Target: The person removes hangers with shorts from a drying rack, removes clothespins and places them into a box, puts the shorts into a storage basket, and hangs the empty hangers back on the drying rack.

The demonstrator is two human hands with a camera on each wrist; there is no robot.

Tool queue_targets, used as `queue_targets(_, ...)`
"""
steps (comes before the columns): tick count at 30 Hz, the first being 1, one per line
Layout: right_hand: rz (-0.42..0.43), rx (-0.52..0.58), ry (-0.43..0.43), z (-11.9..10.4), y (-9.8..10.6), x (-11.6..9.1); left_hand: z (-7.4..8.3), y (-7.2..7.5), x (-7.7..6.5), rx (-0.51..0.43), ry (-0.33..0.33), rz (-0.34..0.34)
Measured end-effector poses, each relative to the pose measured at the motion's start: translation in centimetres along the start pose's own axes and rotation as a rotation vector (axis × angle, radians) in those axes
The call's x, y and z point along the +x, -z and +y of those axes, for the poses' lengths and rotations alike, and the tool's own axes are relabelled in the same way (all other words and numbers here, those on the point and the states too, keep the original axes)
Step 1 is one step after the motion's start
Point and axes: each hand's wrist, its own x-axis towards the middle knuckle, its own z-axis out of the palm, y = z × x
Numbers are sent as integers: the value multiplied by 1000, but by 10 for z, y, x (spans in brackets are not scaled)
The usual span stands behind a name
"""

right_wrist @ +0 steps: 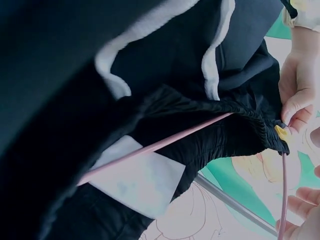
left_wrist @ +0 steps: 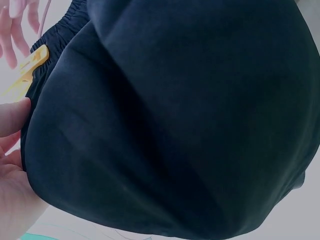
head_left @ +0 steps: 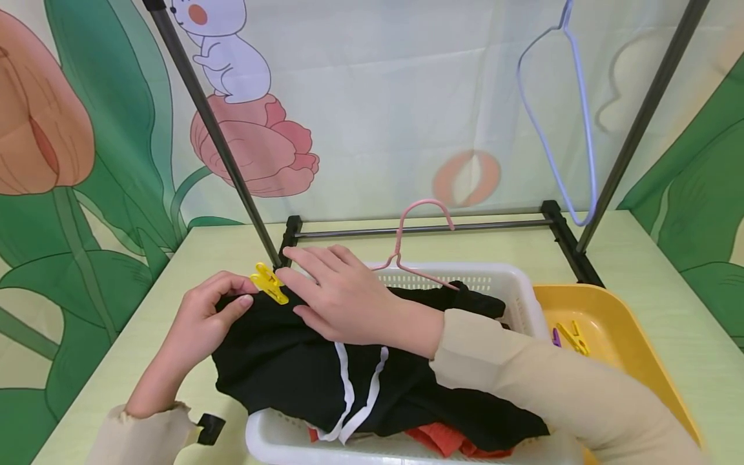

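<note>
"Black shorts (head_left: 279,361) are lying across the white basket (head_left: 261,440)! What are the hands doing?"

"Left hand (head_left: 203,316) is pinching the waistband (right_wrist: 255,120) at one corner; right hand (head_left: 349,303) is spreading its fingers near the yellow peg (head_left: 269,284), gripping nothing that I'm seeing. I'm reading this as the pegging step, fixing that corner to the pink hanger (head_left: 398,239)."

"And the next move?"

"I'd say it's calling for checking that the peg is catching cloth and hanger together, then pegging the far corner, where no peg is showing."

"Count, quickly!"

"One pair of shorts, trailing two lengths of white drawstring (head_left: 372,394). Two hangers, counting the blue hanger (head_left: 583,97) dangling at right. Three pegs are showing: one on the waistband, plus a spare yellow peg (head_left: 574,337) and a half-hiding purple peg (head_left: 556,337) in the yellow tray (head_left: 630,349). One basket, one tray. Red cloth (head_left: 438,438) is peeping out; I'm not managing to count pieces."
</note>
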Motion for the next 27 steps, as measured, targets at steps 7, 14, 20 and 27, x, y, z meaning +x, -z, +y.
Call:
queue_targets(7,-23,33,-41,-4,-5,12,0,0,-1,-11,-9,3)
queue_targets(14,-42,55,-61,-8,-11,19,3,1,-2,-10,-22,8)
queue_targets(20,-72,83,-69,-11,-13,21,3,1,-1,-14,-44,17)
queue_targets(27,-73,95,-71,-13,-15,22,2,0,-2,-5,-46,21)
